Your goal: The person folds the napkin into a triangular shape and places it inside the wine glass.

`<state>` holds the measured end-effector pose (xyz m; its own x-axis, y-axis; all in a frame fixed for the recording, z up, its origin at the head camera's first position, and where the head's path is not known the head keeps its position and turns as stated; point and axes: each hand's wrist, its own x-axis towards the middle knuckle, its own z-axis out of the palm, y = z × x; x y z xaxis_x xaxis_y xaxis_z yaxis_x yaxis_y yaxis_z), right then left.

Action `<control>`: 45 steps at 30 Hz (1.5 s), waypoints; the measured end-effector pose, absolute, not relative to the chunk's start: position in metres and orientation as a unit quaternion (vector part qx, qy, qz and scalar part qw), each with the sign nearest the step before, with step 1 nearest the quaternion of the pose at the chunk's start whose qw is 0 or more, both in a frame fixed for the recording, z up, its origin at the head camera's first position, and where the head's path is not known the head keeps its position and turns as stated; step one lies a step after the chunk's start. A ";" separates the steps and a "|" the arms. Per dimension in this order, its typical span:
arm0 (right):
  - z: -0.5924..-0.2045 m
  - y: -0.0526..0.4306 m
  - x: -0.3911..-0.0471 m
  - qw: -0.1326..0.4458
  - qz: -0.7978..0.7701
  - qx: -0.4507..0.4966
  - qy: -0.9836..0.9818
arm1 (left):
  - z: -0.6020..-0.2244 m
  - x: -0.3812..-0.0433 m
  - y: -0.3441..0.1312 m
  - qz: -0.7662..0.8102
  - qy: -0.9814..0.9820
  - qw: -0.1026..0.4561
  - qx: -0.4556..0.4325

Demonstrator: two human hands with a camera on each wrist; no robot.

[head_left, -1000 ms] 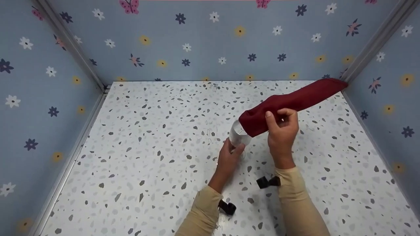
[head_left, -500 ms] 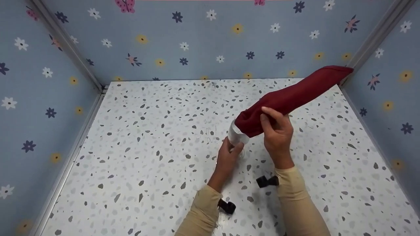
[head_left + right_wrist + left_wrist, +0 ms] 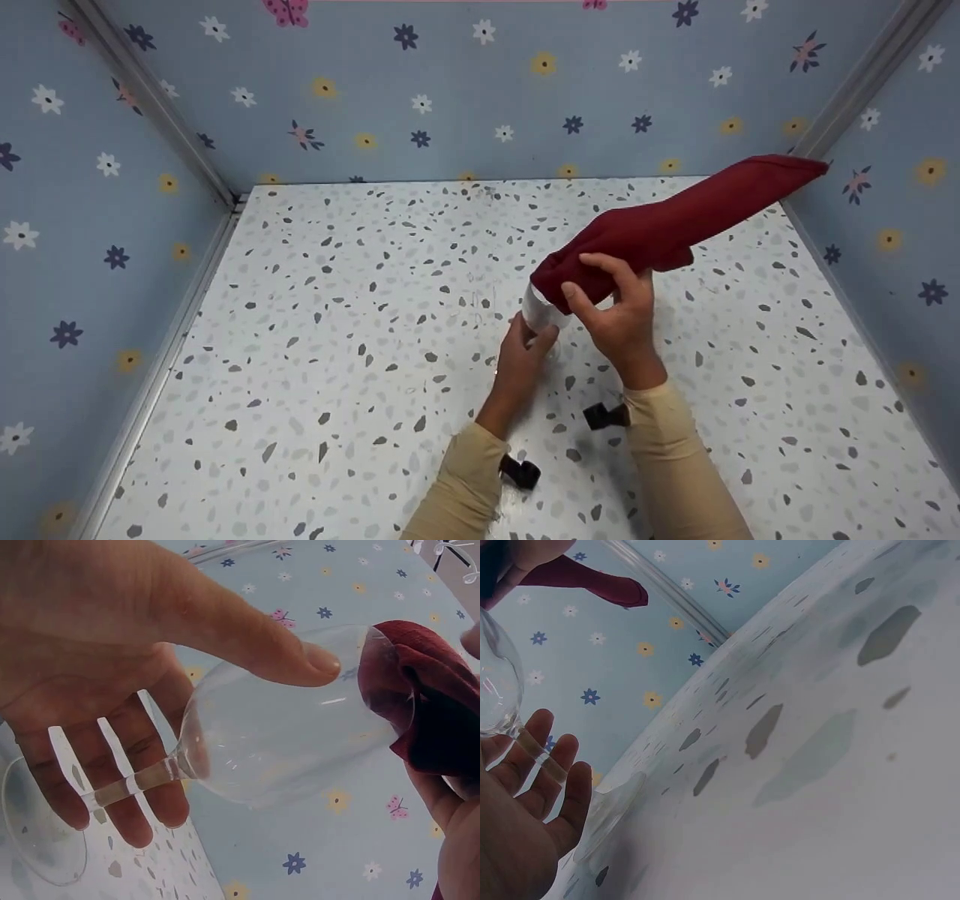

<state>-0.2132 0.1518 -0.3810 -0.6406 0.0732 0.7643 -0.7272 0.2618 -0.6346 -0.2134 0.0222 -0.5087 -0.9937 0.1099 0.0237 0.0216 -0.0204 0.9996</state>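
A clear wine glass (image 3: 537, 309) tilts away from the front, gripped by my left hand (image 3: 520, 367). In the right wrist view the left thumb lies along the bowl (image 3: 262, 742) and the other fingers are behind the stem (image 3: 135, 784). A long, tube-like dark red cloth (image 3: 697, 214) meets the mouth of the glass and stretches up to the right. My right hand (image 3: 624, 322) holds the cloth near that end, thumb and index finger spread over it. Whether the cloth goes inside the rim or around it, I cannot tell.
A white speckled tabletop (image 3: 337, 315) lies below both hands. Blue flower-patterned panels (image 3: 465, 90) stand at the back and both sides, with metal strips (image 3: 862, 82) at the corners. A small black camera (image 3: 520, 474) is strapped to the left wrist, another (image 3: 604, 416) to the right.
The right hand has shifted left along the cloth, closer to the glass, its thumb and index finger spreading. The cloth's far end has swung up and right. The left hand stays nearly still.
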 end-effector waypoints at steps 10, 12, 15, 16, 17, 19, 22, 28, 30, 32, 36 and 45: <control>-0.405 0.156 -0.229 0.366 0.514 0.216 -0.745 | -0.511 -0.214 0.023 0.710 0.702 0.036 0.045; -0.405 0.155 -0.229 0.364 0.512 0.217 -0.747 | -0.511 -0.215 0.023 0.714 0.698 0.034 0.049; -0.405 0.153 -0.230 0.365 0.510 0.212 -0.749 | -0.511 -0.215 0.023 0.718 0.694 0.033 0.051; -0.404 0.153 -0.229 0.365 0.509 0.210 -0.751 | -0.511 -0.214 0.023 0.719 0.693 0.033 0.051; -0.403 0.153 -0.229 0.364 0.509 0.208 -0.752 | -0.511 -0.214 0.023 0.718 0.693 0.034 0.050; -0.400 0.152 -0.228 0.365 0.507 0.206 -0.753 | -0.510 -0.214 0.023 0.716 0.696 0.033 0.049; -0.393 0.149 -0.224 0.367 0.503 0.209 -0.754 | -0.510 -0.215 0.023 0.711 0.701 0.027 0.054; -0.377 0.143 -0.216 0.352 0.495 0.221 -0.763 | -0.510 -0.216 0.022 0.699 0.713 0.014 0.058; -0.380 0.144 -0.218 0.343 0.492 0.224 -0.768 | -0.511 -0.216 0.022 0.698 0.714 0.013 0.058; -0.386 0.148 -0.223 0.335 0.487 0.230 -0.773 | -0.511 -0.216 0.022 0.698 0.714 0.014 0.059; -0.395 0.154 -0.231 0.328 0.483 0.241 -0.775 | -0.511 -0.217 0.022 0.697 0.715 0.019 0.058; -0.396 0.155 -0.234 0.322 0.466 0.256 -0.783 | -0.510 -0.217 0.022 0.699 0.713 0.022 0.053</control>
<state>-0.2337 0.1550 -0.3960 -0.6613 -0.1002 0.7434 -0.7011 0.4349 -0.5650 -0.2171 0.0222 -0.5104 -0.9933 0.1071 0.0426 0.0448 0.0183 0.9988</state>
